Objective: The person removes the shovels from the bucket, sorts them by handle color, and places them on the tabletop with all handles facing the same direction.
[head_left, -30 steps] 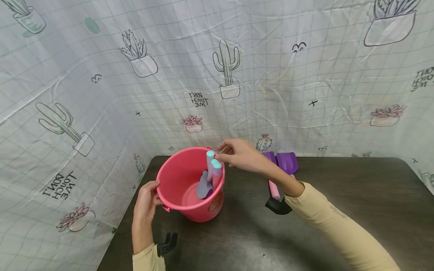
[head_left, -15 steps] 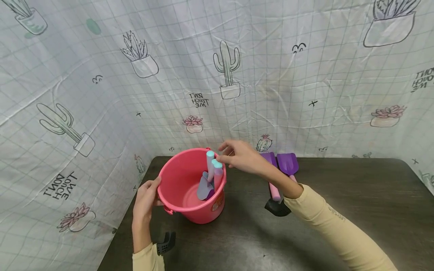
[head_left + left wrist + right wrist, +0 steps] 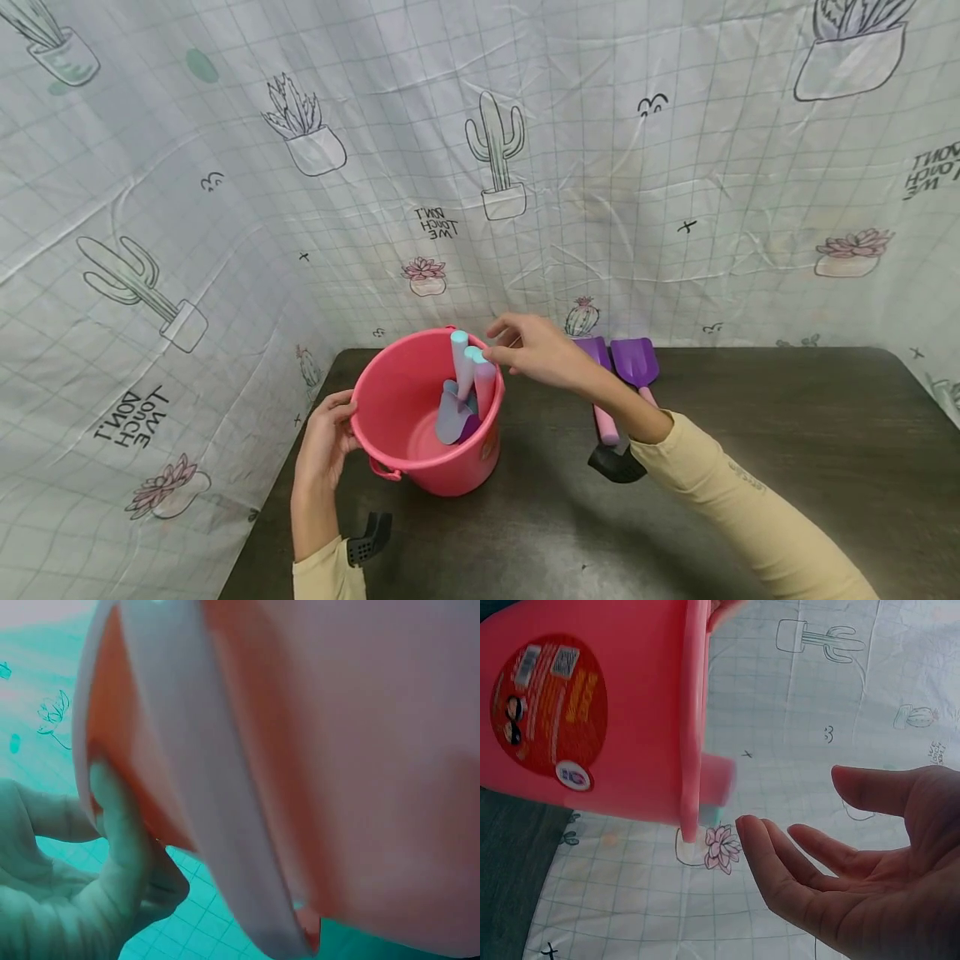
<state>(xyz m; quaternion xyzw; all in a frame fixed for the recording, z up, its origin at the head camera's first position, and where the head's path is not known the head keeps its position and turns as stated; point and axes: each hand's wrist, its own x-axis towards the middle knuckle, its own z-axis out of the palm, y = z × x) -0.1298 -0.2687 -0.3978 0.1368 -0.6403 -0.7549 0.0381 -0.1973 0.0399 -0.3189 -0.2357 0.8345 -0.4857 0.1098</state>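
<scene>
A cactus-print curtain (image 3: 637, 208) backs the dark wooden table (image 3: 750, 500). Nearest me, the left hand (image 3: 324, 437) pinches the red-pink bucket (image 3: 401, 400) by its rim. Turquoise-tipped tool handles (image 3: 460, 357) stand inside, just beside the right hand (image 3: 540, 350), its fingers loosely curved, holding nothing. Past that wrist lie purple toy shovels (image 3: 635, 360). I judge this as loading; next calls for reaching those shovels, bucket steadied.

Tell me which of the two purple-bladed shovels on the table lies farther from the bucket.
The right-hand shovel in the head view, its purple blade fully in sight; the other shovel lies between it and the bucket.
</scene>
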